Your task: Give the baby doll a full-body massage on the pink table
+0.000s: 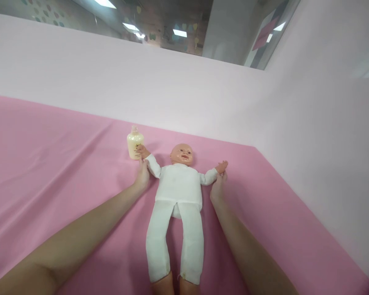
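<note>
A baby doll (178,184) with a bald head and a white cloth body lies on its back, arms spread to both sides. At the doll's arm on the left of the view, my left hand (143,176) is closed around the wrist. My right hand (218,186) grips the doll's other arm close to its small plastic hand. Just behind the doll's left-side hand stands a bottle (134,143) of pale yellow liquid, partly covered by that hand. The doll's feet are cut off by the lower edge of the view.
Pink cloth (64,164) covers the surface under the doll, with creases on the left. A white wall (110,82) rises behind it and another on the right. Above the back wall is a window or mirror (172,20) with ceiling lights showing in it.
</note>
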Action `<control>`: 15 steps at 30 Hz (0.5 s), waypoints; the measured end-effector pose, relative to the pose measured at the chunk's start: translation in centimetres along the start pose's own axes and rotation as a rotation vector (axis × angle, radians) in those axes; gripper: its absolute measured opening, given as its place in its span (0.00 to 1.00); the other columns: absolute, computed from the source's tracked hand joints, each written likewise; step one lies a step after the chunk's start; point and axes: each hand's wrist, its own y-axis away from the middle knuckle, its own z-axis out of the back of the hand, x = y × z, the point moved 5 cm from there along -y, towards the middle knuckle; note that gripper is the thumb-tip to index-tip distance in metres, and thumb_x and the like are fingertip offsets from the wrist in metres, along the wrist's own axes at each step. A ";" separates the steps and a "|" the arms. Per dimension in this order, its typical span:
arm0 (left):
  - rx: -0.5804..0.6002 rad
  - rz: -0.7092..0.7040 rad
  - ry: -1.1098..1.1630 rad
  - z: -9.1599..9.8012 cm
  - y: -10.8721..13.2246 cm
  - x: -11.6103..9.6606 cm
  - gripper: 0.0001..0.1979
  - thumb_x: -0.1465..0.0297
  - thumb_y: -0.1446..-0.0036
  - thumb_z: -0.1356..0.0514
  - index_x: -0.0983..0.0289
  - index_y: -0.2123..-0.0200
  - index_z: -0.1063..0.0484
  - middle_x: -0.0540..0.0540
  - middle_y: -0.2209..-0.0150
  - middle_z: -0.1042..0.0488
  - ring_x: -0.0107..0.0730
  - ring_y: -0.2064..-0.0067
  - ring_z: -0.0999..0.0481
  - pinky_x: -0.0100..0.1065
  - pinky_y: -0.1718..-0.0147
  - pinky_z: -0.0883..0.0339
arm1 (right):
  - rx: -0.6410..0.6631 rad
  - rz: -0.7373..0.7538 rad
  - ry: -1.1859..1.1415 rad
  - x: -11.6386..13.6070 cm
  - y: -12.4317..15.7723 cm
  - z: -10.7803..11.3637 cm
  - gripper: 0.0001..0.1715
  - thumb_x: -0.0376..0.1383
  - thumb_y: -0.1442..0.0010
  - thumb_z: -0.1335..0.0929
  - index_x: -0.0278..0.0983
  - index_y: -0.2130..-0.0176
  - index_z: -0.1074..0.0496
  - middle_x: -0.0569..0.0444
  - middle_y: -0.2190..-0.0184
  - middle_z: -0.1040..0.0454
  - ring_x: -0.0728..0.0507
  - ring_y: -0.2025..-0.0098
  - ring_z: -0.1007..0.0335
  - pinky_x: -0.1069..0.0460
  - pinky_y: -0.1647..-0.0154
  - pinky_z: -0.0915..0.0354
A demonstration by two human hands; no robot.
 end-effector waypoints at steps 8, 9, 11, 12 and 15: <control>0.359 -0.252 -0.481 -2.8 2.8 -2.6 0.29 0.53 0.31 0.51 0.59 0.32 0.45 0.58 0.31 0.39 0.44 0.30 0.42 0.46 0.32 0.47 | 0.416 0.231 0.284 2.2 2.5 -2.4 0.39 0.41 0.36 0.37 0.42 0.30 0.52 0.48 0.29 0.45 0.41 0.28 0.47 0.41 0.29 0.46; 0.403 -0.295 -0.542 -3.1 3.1 -2.9 0.29 0.54 0.31 0.51 0.60 0.32 0.44 0.59 0.32 0.38 0.45 0.31 0.41 0.48 0.32 0.48 | 0.462 0.246 0.323 2.2 2.7 -2.7 0.38 0.41 0.36 0.37 0.42 0.30 0.49 0.47 0.30 0.42 0.41 0.29 0.45 0.41 0.29 0.45; 0.455 -0.370 -0.653 -3.5 3.3 -3.2 0.28 0.56 0.31 0.51 0.61 0.32 0.43 0.61 0.33 0.36 0.46 0.32 0.39 0.51 0.32 0.48 | 0.554 0.299 0.408 2.1 3.1 -3.1 0.34 0.39 0.36 0.37 0.42 0.33 0.43 0.48 0.34 0.36 0.40 0.32 0.41 0.39 0.30 0.44; 0.469 -0.396 -0.696 -3.6 3.4 -3.2 0.28 0.57 0.31 0.51 0.61 0.32 0.42 0.61 0.34 0.36 0.46 0.33 0.38 0.51 0.32 0.48 | 0.593 0.337 0.450 2.1 3.3 -3.3 0.32 0.39 0.37 0.37 0.43 0.34 0.40 0.49 0.35 0.34 0.39 0.33 0.39 0.39 0.31 0.44; 0.488 -0.453 -0.771 -3.8 3.5 -3.1 0.26 0.59 0.31 0.51 0.60 0.33 0.42 0.60 0.35 0.34 0.46 0.34 0.37 0.52 0.34 0.46 | 0.648 0.451 0.542 2.3 3.6 -3.6 0.31 0.37 0.38 0.37 0.45 0.36 0.36 0.51 0.38 0.31 0.38 0.35 0.37 0.38 0.32 0.42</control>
